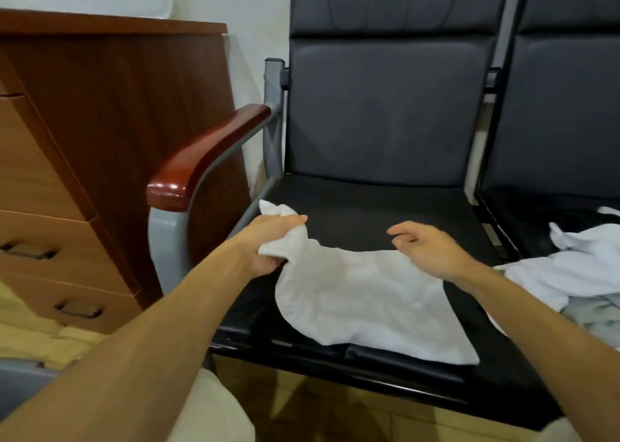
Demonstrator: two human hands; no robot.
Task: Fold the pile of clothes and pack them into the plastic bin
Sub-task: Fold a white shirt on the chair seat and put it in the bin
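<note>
A white, soft cloth garment [362,304] is lying spread over the black padded seat [369,203] of a metal-framed chair, its near edge hanging towards the seat's front lip. The left hand [268,240] is gripping the garment's far-left corner, fingers and thumb curling round a bunched fold, with a tuft of fabric sticking out beyond the knuckles towards the chair's left edge. The right hand [429,250] is hovering over the garment's far-right edge, fingers loosely curled and holding nothing; whether the heel of the hand is touching the fabric cannot be told.

On the neighbouring black seat to the right, a rumpled pile of white and pale grey clothes [577,267] is lying, spilling over the gap between the two seats and reaching close to the right forearm. The spread garment and the pile are sitting just beside each other; whether they are touching is hidden by the arm.

A glossy reddish-brown wooden armrest [208,159] is curving along the chair's left side on a grey metal tube. Beyond it, a brown wooden drawer cabinet [100,123] with dark handles is standing against the wall. The dark grey padded backrest [385,106] is rising behind the seat.
</note>
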